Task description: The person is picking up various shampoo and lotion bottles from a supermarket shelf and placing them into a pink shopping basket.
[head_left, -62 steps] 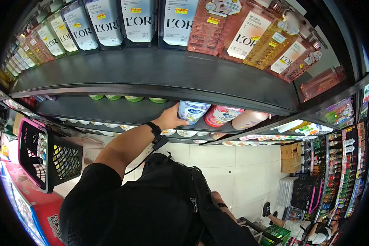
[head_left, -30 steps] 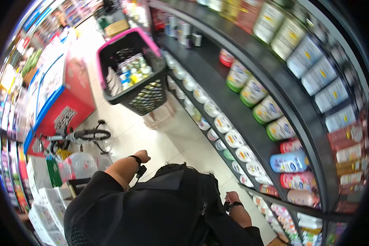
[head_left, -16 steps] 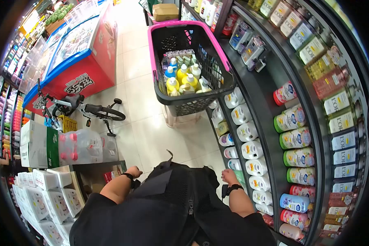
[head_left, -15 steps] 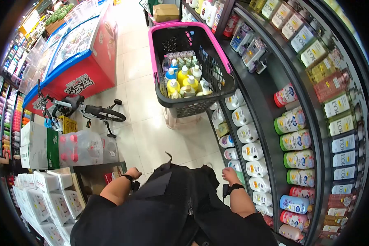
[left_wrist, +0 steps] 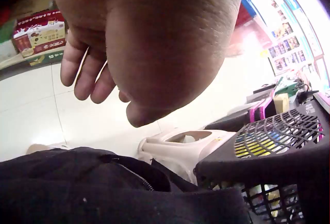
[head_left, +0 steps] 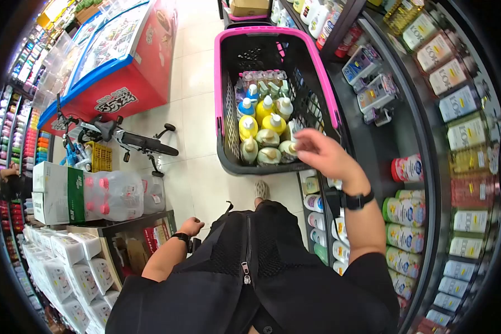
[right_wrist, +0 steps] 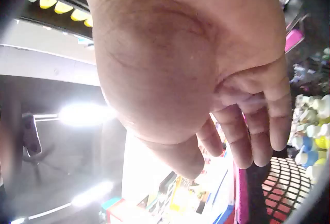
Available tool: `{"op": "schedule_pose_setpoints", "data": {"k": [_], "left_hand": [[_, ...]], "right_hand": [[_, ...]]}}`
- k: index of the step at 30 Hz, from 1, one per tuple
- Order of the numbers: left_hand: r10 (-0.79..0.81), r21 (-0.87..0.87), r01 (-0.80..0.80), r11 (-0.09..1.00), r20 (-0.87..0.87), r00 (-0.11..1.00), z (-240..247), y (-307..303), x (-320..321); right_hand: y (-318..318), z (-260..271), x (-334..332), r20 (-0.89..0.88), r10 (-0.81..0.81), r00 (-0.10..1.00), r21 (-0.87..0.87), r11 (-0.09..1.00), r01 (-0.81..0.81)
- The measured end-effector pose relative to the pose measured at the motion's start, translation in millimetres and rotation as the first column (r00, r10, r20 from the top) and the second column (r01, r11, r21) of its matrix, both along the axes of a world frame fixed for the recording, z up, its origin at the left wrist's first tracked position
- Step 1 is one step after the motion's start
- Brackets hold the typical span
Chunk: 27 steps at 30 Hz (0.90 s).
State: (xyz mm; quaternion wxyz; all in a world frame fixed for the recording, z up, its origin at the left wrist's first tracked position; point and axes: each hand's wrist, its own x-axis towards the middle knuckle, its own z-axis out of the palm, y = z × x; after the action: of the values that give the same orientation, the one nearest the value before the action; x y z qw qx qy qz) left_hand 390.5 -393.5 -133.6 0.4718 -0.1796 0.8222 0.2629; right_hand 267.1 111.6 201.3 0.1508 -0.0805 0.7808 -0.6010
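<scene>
A black basket with a pink rim (head_left: 221, 89) stands ahead of the person, holding several bottles, among them a yellow pump bottle (head_left: 248, 127). Over the basket's near right part, the right hand (head_left: 323, 153) reaches with nothing in it; the right wrist view shows its fingers (right_wrist: 240, 131) extended and slightly bent. The left hand (head_left: 191, 226) hangs low beside the body, left of the basket. In the left wrist view the left hand (left_wrist: 149, 49) has loosely bent fingers and holds nothing, with the basket (left_wrist: 216, 167) off to the right.
Shelves of bottles (head_left: 404, 211) line the right side. On the left are a red freezer (head_left: 150, 72), a small bicycle (head_left: 133, 139), large clear bottles (head_left: 122, 197) and stacked white packs (head_left: 55, 267). A light stool (left_wrist: 180, 147) stands under the basket.
The right hand has come off a blue bottle's shelf area and, from beside the body, risen over the basket. The view has turned from the shelf and moved closer to the basket.
</scene>
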Motion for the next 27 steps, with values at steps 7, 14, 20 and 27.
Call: {"op": "schedule_pose_setpoints", "data": {"k": [7,14,20,27], "left_hand": [[0.371,0.024,-0.370,0.929,-0.067,0.926,28,25,-17],[0.656,0.084,-0.652,0.754,-0.038,0.754,49,54,36],[0.481,-0.057,-0.478,0.877,0.143,0.865,75,62,71],[0.708,0.026,-0.710,0.703,0.067,0.703,30,23,61]], "right_hand": [[-33,-91,-183,0.055,0.441,0.896,0.552,0.734,-0.396],[-58,-201,-195,0.277,0.498,0.822,0.802,0.351,-0.483],[-54,-213,-174,0.185,0.510,0.840,0.893,0.268,-0.360],[-59,-201,-176,0.303,0.539,0.786,0.888,0.139,-0.438]]}}
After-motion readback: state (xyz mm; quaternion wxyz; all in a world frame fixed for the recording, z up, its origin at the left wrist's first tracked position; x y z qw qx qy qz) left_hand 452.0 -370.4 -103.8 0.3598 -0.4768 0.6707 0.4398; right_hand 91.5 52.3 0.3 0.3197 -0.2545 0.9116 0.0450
